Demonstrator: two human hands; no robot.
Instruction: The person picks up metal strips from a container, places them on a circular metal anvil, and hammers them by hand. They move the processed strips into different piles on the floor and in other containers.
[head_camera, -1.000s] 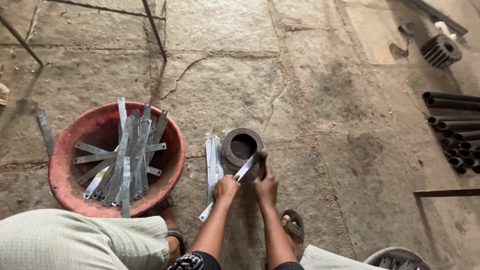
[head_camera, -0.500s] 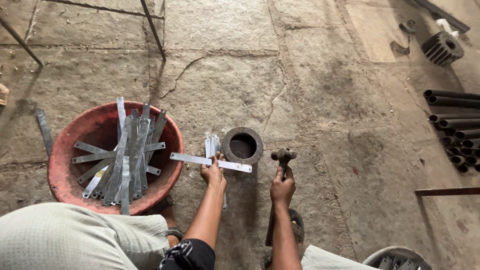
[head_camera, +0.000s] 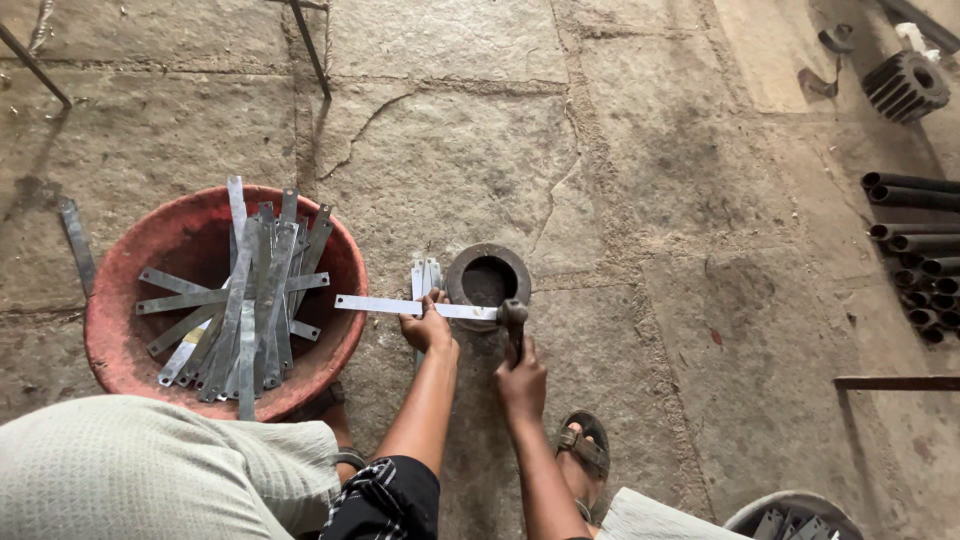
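My left hand (head_camera: 428, 328) grips a flat metal strip (head_camera: 375, 304) and holds it level, with its right end lying over the rim of a dark iron ring (head_camera: 487, 276) on the floor. In my right hand (head_camera: 521, 378) is a hammer (head_camera: 514, 318), its head down on the strip at the ring's near edge. A small stack of similar strips (head_camera: 425, 275) lies just left of the ring, partly hidden behind my left hand.
A red basin (head_camera: 130, 340) holding several metal strips sits at the left. Dark pipes (head_camera: 915, 270) lie stacked at the right edge. A finned metal part (head_camera: 905, 85) is at top right. A grey bowl (head_camera: 795, 512) with pieces sits bottom right. My sandalled foot (head_camera: 583, 447) is below the ring.
My left hand turned the strip flat across the ring. My right hand took up the hammer, and its head has come down from beside the ring onto the strip.
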